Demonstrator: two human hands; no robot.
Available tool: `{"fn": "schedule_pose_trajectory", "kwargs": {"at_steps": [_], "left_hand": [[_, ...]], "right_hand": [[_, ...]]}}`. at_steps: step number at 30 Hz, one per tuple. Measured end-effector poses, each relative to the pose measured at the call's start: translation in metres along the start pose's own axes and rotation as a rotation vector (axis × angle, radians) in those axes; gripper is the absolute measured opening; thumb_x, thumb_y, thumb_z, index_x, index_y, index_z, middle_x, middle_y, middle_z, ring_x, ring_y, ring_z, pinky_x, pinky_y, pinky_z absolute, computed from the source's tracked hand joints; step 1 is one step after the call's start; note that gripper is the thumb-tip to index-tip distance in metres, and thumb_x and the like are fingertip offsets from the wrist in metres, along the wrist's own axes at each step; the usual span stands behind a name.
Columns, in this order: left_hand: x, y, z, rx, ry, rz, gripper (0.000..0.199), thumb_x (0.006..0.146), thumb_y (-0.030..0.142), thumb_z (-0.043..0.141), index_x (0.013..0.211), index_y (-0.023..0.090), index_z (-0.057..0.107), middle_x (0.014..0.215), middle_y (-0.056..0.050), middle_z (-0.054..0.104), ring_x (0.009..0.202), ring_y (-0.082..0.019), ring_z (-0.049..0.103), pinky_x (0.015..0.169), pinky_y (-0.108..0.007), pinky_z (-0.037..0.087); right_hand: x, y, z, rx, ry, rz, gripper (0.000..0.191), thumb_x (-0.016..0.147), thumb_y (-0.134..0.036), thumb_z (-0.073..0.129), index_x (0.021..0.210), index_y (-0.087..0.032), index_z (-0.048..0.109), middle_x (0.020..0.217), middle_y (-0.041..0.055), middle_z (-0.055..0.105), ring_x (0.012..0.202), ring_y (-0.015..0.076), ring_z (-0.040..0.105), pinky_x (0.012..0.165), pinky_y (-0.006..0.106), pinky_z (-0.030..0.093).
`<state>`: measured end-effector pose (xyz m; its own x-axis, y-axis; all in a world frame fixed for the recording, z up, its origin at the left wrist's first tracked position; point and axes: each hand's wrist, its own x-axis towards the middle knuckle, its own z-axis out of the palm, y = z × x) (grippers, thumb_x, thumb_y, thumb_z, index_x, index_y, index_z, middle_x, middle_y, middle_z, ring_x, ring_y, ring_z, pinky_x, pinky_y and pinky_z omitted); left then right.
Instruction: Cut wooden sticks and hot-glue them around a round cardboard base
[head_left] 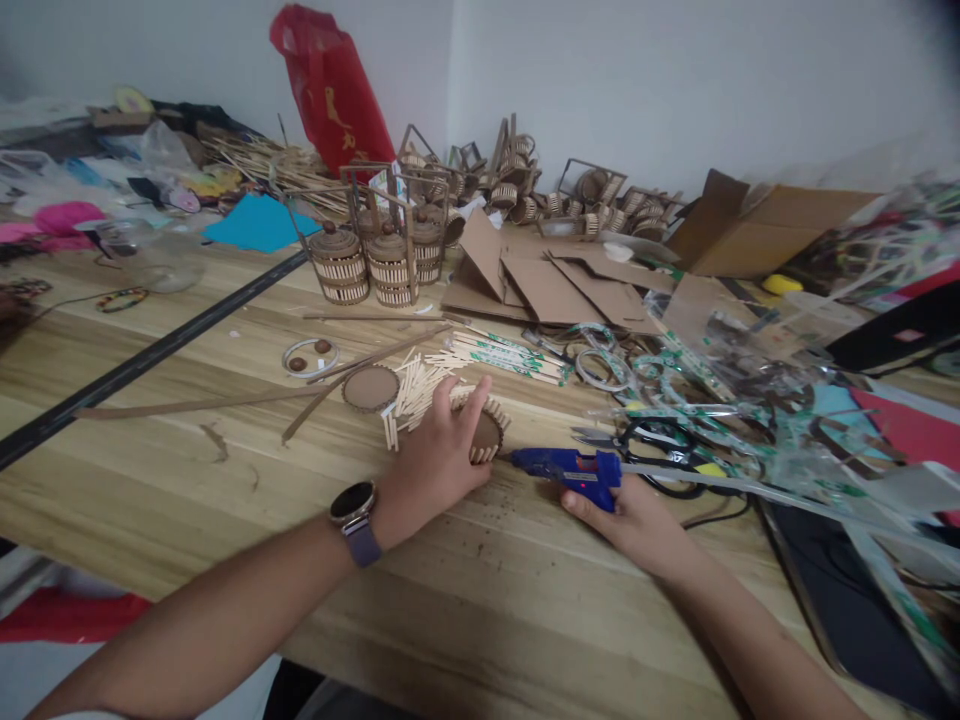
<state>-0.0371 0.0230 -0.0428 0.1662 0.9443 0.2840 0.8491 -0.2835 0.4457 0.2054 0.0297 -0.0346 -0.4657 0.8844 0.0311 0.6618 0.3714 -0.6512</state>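
My left hand (439, 455), with a watch on its wrist, is closed around the rim of a small round cardboard base (489, 432) edged with short upright wooden sticks. In my right hand (641, 525) is a blue hot glue gun (566, 465), its nozzle at the right side of that base and a long clear glue stick (697, 475) out of its back. Loose short sticks (412, 390) lie piled behind my left hand. Beside them rests a flat cardboard disc (371, 387) with a dark rim.
Scissors (656, 445) lie behind the glue gun, amid plastic wrappers. Brown strips (202, 402) and a ring (289, 358) around brown balls are at left. Small stick baskets (390, 270) stand farther back, near cardboard sheets (555, 290). A dark tablet-like slab (847, 590) lies at right.
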Motion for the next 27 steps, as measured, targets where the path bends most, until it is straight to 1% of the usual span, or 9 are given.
{"fn": "schedule_pose_trajectory", "kwargs": {"at_steps": [6, 10, 16, 20, 24, 27], "left_hand": [[0.0006, -0.0002, -0.0003, -0.002, 0.006, 0.005, 0.099, 0.068, 0.018, 0.074, 0.147, 0.029, 0.016, 0.147, -0.017, 0.018, 0.125, -0.038, 0.046, 0.091, -0.047, 0.051], [0.0007, 0.0004, -0.0008, -0.002, 0.001, 0.006, 0.099, 0.068, 0.018, 0.074, 0.147, 0.027, 0.016, 0.146, -0.018, 0.019, 0.125, -0.038, 0.046, 0.091, -0.046, 0.052], [0.0005, 0.0007, -0.0007, -0.002, -0.004, -0.001, 0.098, 0.069, 0.019, 0.074, 0.147, 0.028, 0.015, 0.146, -0.017, 0.019, 0.125, -0.038, 0.046, 0.091, -0.047, 0.051], [0.0009, 0.0001, 0.0004, 0.001, 0.002, 0.011, 0.1, 0.069, 0.018, 0.075, 0.147, 0.028, 0.015, 0.146, -0.017, 0.019, 0.126, -0.038, 0.045, 0.092, -0.047, 0.051], [0.0011, -0.0006, 0.0013, 0.005, 0.007, 0.007, 0.1, 0.068, 0.018, 0.075, 0.147, 0.028, 0.016, 0.145, -0.017, 0.02, 0.125, -0.038, 0.046, 0.092, -0.047, 0.051], [0.0009, -0.0014, 0.0018, -0.001, 0.008, 0.013, 0.099, 0.068, 0.018, 0.075, 0.147, 0.027, 0.016, 0.146, -0.018, 0.019, 0.126, -0.039, 0.044, 0.093, -0.048, 0.05]], "right_hand": [[0.0004, -0.0003, 0.0024, 0.0, -0.003, -0.003, 0.03, 0.083, -0.047, 0.052, 0.067, -0.022, 0.056, 0.062, 0.0006, 0.059, 0.056, 0.0182, 0.053, 0.052, 0.028, 0.047], [0.0001, -0.0029, 0.0018, -0.009, -0.006, -0.004, 0.034, 0.084, -0.052, 0.051, 0.068, -0.022, 0.057, 0.063, 0.0014, 0.061, 0.058, 0.0185, 0.054, 0.054, 0.028, 0.048], [0.0006, -0.0051, 0.001, -0.028, -0.041, 0.016, 0.041, 0.084, -0.057, 0.047, 0.073, -0.02, 0.062, 0.067, 0.0028, 0.064, 0.06, 0.0194, 0.057, 0.056, 0.028, 0.048], [0.0004, -0.0044, 0.0016, -0.037, -0.03, 0.006, 0.04, 0.084, -0.055, 0.048, 0.079, -0.02, 0.065, 0.072, 0.0043, 0.067, 0.064, 0.0211, 0.06, 0.058, 0.029, 0.049], [0.0002, -0.0031, 0.0029, -0.025, -0.027, -0.002, 0.037, 0.084, -0.052, 0.049, 0.08, -0.02, 0.066, 0.074, 0.0044, 0.069, 0.065, 0.0214, 0.061, 0.059, 0.029, 0.049], [0.0003, -0.0029, 0.0036, -0.014, -0.03, 0.001, 0.036, 0.084, -0.051, 0.049, 0.081, -0.02, 0.067, 0.073, 0.0044, 0.07, 0.064, 0.0215, 0.061, 0.058, 0.029, 0.049]]}}
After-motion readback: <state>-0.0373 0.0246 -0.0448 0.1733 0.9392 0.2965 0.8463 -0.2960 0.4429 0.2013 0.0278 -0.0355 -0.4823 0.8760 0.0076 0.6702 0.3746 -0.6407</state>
